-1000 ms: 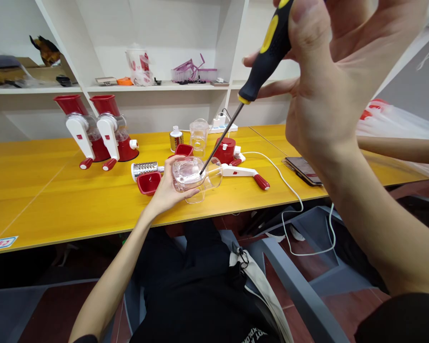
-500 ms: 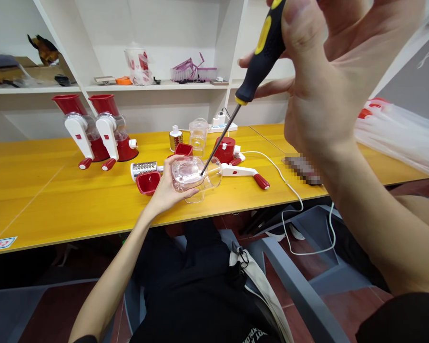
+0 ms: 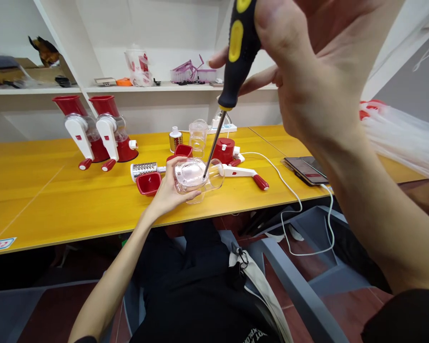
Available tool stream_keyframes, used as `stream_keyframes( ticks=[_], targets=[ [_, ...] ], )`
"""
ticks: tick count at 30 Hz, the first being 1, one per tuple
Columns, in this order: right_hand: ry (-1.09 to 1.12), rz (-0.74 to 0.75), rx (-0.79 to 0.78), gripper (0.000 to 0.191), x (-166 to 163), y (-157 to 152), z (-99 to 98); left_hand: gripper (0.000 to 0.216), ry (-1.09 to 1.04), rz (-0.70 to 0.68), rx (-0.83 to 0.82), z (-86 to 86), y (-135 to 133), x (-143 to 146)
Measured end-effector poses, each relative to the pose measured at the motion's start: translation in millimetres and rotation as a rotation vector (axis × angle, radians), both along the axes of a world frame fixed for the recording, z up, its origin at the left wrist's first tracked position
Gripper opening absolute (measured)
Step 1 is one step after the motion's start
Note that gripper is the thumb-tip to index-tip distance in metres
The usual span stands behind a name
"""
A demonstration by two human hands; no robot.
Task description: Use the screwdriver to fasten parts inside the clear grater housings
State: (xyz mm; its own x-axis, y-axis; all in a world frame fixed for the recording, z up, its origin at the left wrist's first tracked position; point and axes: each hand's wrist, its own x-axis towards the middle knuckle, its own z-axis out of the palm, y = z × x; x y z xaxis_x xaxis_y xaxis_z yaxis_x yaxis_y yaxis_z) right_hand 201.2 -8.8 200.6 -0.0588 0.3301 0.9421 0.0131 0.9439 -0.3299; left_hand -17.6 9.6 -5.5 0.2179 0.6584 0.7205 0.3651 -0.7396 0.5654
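Note:
My left hand (image 3: 171, 188) grips a clear plastic grater housing (image 3: 190, 172) just above the table's front edge. My right hand (image 3: 307, 71), raised high, is closed on the handle of a black and yellow screwdriver (image 3: 239, 52). The shaft slants down to the left, and its tip meets the near face of the housing by its round tube; whether a screw sits there is too small to tell. Beside the left hand are a red hopper (image 3: 148, 183) and a metal grater drum (image 3: 145, 169). A white crank with a red handle (image 3: 260, 181) lies right of the housing.
Two assembled red and white rotary graters (image 3: 116, 131) stand at the left. Behind the housing are a second drum (image 3: 175, 139), another clear housing (image 3: 199, 136) and a red base (image 3: 223, 150). A tablet (image 3: 306, 170) with a white cable (image 3: 286, 178) lies at the right; shelves rise behind.
The screwdriver and my right hand have shifted left, and the shaft stands more upright. The housing has moved slightly to the right in my left hand.

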Motion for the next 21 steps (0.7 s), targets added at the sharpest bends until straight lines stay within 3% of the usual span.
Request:
stream_keyframes(
  ticks=[6, 10, 13, 18, 21],
  targets=[
    [-0.001, -0.044, 0.126, 0.028, -3.0, 4.4, -4.4, 0.086, -0.010, 0.002, -0.025, -0.7, -0.3, -0.4],
    [-0.015, 0.059, 0.020, 0.013, 0.2, 7.1, -3.3, 0.086, -0.015, -0.006, -0.019, -0.2, -0.1, -0.7],
    [-0.072, 0.134, -0.053, 0.019, 4.9, 11.1, -3.6, 0.086, -0.025, -0.024, -0.026, 0.3, -0.3, -0.7],
    [-0.080, 0.209, -0.049, 0.035, 10.0, 17.5, -4.8, 0.087, -0.050, -0.033, -0.037, 0.2, -0.2, -0.3],
    [-0.035, 0.220, -0.057, 0.034, 9.9, 18.7, -4.6, 0.087, -0.054, -0.036, -0.035, 0.0, 0.2, -0.4]
  ],
)
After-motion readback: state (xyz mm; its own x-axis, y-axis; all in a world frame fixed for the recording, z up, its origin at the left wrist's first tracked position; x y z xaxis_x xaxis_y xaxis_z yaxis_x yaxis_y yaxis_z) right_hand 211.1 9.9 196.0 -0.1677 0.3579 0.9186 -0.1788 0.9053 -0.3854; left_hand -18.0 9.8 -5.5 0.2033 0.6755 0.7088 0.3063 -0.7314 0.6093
